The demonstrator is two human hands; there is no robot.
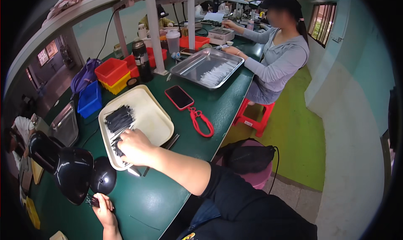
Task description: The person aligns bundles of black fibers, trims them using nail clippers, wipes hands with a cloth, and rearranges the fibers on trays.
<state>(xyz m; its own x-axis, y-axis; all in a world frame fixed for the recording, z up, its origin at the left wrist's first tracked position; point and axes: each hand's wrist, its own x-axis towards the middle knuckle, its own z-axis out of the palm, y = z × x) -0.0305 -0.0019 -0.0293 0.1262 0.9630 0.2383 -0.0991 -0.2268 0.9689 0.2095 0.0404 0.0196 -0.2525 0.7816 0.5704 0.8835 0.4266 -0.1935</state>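
A cream tray [158, 119] lies on the green table, with piles of short black wires [119, 119] in its left part. My right hand [136, 147] reaches into the near end of this tray, its fingers curled down and closed on some of the black wires; the fingertips are partly hidden. Lower left, beside the black desk lamp [72, 168], my left hand [105, 209] is raised a little above the table. Its fingers are wrapped round a small bundle of dark wires [93, 201] whose ends stick out to the left.
A phone [179, 97] with a red strap lies right of the tray. Beyond it stands a metal tray [184, 68] of white pieces, near a seated co-worker [277, 51]. Red [111, 70] and blue bins [89, 99] and a dark bottle [142, 61] stand behind. A shelf post [154, 30] rises there.
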